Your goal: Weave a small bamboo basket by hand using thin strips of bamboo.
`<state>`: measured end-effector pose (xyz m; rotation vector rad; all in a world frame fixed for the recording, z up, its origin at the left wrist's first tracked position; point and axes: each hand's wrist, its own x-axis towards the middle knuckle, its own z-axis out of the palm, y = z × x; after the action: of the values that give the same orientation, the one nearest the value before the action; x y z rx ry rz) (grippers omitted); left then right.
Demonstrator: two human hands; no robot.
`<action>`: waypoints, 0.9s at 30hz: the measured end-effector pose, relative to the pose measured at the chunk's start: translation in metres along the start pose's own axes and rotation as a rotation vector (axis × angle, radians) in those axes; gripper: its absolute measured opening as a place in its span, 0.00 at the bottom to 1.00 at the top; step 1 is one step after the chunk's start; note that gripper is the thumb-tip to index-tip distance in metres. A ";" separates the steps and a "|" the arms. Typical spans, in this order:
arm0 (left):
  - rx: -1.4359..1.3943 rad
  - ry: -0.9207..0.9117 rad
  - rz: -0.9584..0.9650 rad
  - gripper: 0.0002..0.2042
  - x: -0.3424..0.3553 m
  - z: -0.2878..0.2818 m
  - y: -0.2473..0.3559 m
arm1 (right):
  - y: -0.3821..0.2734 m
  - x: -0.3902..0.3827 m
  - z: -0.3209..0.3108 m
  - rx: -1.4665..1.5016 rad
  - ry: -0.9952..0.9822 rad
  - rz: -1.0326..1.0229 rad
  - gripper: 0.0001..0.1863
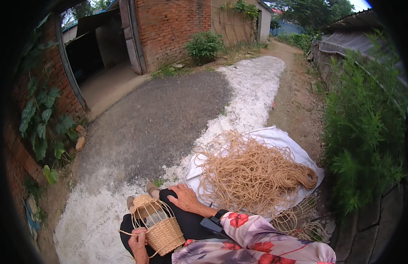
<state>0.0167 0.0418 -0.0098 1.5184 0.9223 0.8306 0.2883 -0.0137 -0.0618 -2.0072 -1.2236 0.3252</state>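
Observation:
A woven straw basket (164, 236) lies tilted in my lap, its solid weave joined by bare upright ribs to a smaller woven ring (146, 207). At its left side, my left hand (139, 243) has its fingers closed on a straw cord (126, 232), against the weave. Part of the grip is hidden. My right hand (184, 199) rests on my dark-trousered knee, fingers stretched out and holding nothing. To the right of that knee, a big loose heap of tan straw cord (252, 171) is spread over a white sheet (306, 155).
Looser coils of cord (296, 220) lie on the ground beyond my right sleeve. Tall green plants (358, 132) border the right side. Ahead are grey and white ground patches, a brick wall (173, 33) and an open doorway (102, 57). Leafy vines (45, 114) climb at the left.

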 end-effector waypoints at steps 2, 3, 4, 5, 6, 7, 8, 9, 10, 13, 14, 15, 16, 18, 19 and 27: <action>0.014 0.024 -0.010 0.10 0.001 0.000 -0.001 | 0.000 -0.001 -0.001 0.007 -0.002 -0.002 0.24; 0.032 0.039 -0.034 0.11 0.001 0.000 -0.002 | -0.001 -0.002 0.000 0.003 -0.009 0.006 0.24; 0.051 0.056 -0.061 0.12 -0.001 -0.001 -0.002 | -0.001 -0.003 0.002 0.001 -0.019 0.013 0.24; 0.051 0.064 -0.065 0.12 -0.002 -0.002 -0.003 | -0.002 -0.003 0.004 0.002 -0.026 0.010 0.24; 0.046 0.106 -0.081 0.12 -0.005 -0.004 -0.004 | -0.005 -0.004 0.008 -0.001 -0.024 -0.002 0.24; 0.042 0.151 -0.101 0.12 -0.009 -0.004 -0.006 | -0.008 -0.006 0.009 -0.004 -0.026 -0.014 0.23; 0.029 0.150 -0.107 0.12 -0.007 -0.008 -0.010 | -0.008 -0.005 0.010 0.004 -0.053 -0.021 0.23; 0.019 0.158 -0.117 0.12 -0.004 -0.011 -0.013 | -0.005 0.000 0.007 0.026 -0.018 -0.023 0.23; 0.002 0.160 -0.130 0.13 -0.003 -0.002 0.001 | -0.005 0.000 0.008 0.056 -0.013 -0.027 0.23; 0.083 0.040 -0.068 0.15 0.013 0.011 0.019 | 0.009 0.003 -0.013 0.058 0.134 -0.052 0.21; 0.068 0.046 -0.058 0.15 0.014 0.014 0.018 | 0.003 0.004 -0.024 0.044 0.171 -0.062 0.20; 0.077 0.064 -0.084 0.15 0.011 0.008 0.015 | -0.009 0.000 -0.028 0.118 0.178 -0.109 0.18; 0.073 0.054 -0.096 0.15 0.011 0.008 0.013 | -0.018 -0.003 -0.035 0.177 0.211 -0.143 0.15; 0.041 0.047 -0.081 0.15 0.008 0.006 0.012 | -0.041 -0.018 -0.040 0.373 0.039 -0.108 0.13; 0.041 0.063 -0.082 0.16 0.006 0.003 0.010 | -0.050 -0.024 -0.041 0.548 -0.102 -0.066 0.11; 0.214 0.034 -0.093 0.13 0.009 -0.002 0.031 | -0.087 -0.049 -0.029 0.445 -0.242 -0.336 0.13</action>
<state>0.0221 0.0480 0.0217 1.6344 1.1269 0.7099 0.2231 -0.0461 0.0120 -1.3869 -1.4618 0.6236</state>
